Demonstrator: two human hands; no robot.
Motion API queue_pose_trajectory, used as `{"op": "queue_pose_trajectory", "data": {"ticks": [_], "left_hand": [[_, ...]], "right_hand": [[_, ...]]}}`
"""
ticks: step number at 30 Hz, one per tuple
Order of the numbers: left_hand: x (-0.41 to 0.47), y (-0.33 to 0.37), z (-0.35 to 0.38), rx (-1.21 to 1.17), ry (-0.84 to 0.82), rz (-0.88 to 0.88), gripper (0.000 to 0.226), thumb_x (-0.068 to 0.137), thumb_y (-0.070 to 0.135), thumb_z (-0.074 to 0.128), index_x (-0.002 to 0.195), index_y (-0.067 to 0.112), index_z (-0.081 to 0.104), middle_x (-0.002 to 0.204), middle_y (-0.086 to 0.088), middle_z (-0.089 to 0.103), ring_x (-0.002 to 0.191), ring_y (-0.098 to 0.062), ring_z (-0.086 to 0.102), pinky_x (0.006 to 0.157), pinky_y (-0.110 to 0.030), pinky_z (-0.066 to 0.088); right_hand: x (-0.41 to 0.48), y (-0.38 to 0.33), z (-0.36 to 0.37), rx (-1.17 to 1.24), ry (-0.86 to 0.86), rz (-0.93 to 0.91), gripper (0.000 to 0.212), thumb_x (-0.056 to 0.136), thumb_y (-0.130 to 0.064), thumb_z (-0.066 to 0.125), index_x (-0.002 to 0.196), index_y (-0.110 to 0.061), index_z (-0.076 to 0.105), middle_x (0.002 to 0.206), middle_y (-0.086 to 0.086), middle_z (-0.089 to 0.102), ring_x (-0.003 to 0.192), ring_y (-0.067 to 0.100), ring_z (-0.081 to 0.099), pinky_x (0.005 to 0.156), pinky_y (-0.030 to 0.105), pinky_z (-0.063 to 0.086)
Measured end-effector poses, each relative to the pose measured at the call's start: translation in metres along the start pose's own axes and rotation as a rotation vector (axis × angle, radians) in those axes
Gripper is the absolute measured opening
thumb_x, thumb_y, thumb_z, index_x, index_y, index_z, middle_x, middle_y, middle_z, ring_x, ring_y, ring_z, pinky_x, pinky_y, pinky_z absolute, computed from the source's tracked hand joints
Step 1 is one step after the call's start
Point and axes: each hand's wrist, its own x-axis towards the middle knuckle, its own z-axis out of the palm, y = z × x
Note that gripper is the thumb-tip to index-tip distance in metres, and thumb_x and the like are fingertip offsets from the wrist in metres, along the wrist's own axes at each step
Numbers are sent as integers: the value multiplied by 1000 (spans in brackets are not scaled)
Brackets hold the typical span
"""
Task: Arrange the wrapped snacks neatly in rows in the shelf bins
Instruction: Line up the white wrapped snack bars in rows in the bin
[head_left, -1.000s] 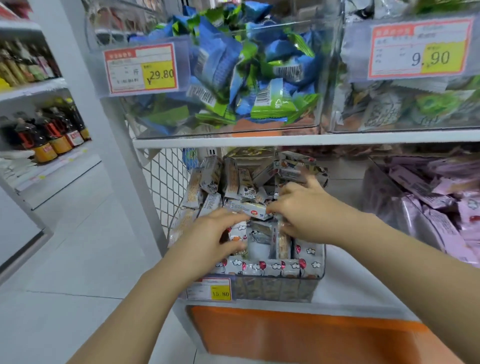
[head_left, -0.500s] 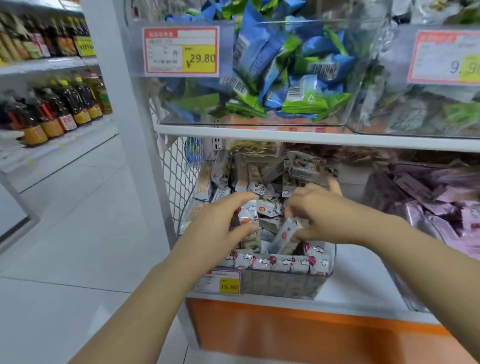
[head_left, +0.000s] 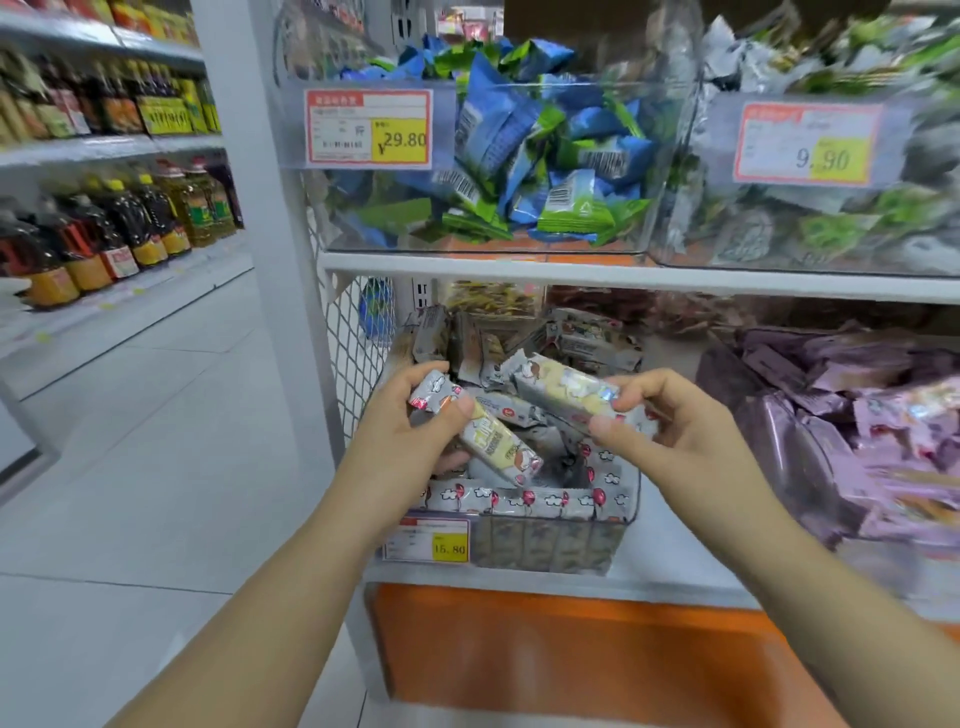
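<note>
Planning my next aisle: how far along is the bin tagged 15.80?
Done: a neat row of grey balloon-print wrapped bars lines the front of the clear plastic bin. In hand: the left hand grips one cream wrapped bar, the right hand another. Left: the jumbled grey bars behind.

We see two grey-and-cream wrapped snack bars held above the clear bin. The left bar slants down toward the right, pinched in our left hand. The right bar lies tilted in our right hand. Along the bin's front wall the front row stands upright, side by side; behind it the loose bars lie jumbled.
</note>
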Motion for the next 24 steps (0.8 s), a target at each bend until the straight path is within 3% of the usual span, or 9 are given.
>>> {"op": "queue_pose_trajectory", "data": {"ticks": [5,9,12,14,17,19,21,24], "left_hand": [[-9,-5,-4,-179,-71,-159,31,92,14,58,121,24,54,105,-7,68,90,-13,70,81,-34,57],[-10,-3,-19,-145,-132,-157,35,92,9,58,122,27,53,108,-8,68,93,-19,70,84,-38,56],[-13,-2,-27,-114,-139,-97,36,87,11,64,115,31,54,102,-2,70,87,-17,71,77,-34,57],[-16,0,-28,-127,-150,-61,33,83,14,68,108,31,55,101,2,71,83,-11,71,67,-25,56],[-20,2,-26,-82,-176,-31,39,70,33,72,106,26,59,105,2,70,87,-9,70,62,-19,52],[-22,2,-23,-18,-200,-1,44,65,43,69,105,25,61,107,3,69,90,-9,69,64,-18,51],[-24,2,-20,27,-215,13,31,75,42,66,102,27,63,103,5,69,87,-4,68,65,-18,51],[-25,5,-18,59,-234,14,15,90,35,55,99,27,65,95,6,72,88,-6,68,74,-23,55]], "right_hand": [[-8,-11,17,177,62,34,9,80,-15,66,85,-17,58,88,-11,70,84,13,67,75,25,56],[0,-24,7,159,18,60,43,66,-20,73,104,-31,57,103,-11,66,95,11,62,80,26,53],[3,-35,7,173,-98,101,42,67,-7,71,103,-23,56,85,-7,68,76,7,65,68,19,52],[1,-40,15,156,-239,127,39,65,-8,71,101,-16,58,80,-4,71,73,8,66,66,17,51],[-4,-42,30,9,-417,149,44,62,-22,74,104,-15,63,93,12,71,81,17,65,77,27,55],[-3,-40,37,-85,-436,151,51,64,-32,79,110,-21,62,98,24,67,84,21,63,93,45,51],[-1,-39,40,-109,-418,171,56,64,-40,83,113,-26,61,97,29,63,81,25,57,94,60,43],[4,-39,39,-152,-414,160,57,64,-42,78,115,-27,59,90,21,65,80,25,60,88,57,46]]}}
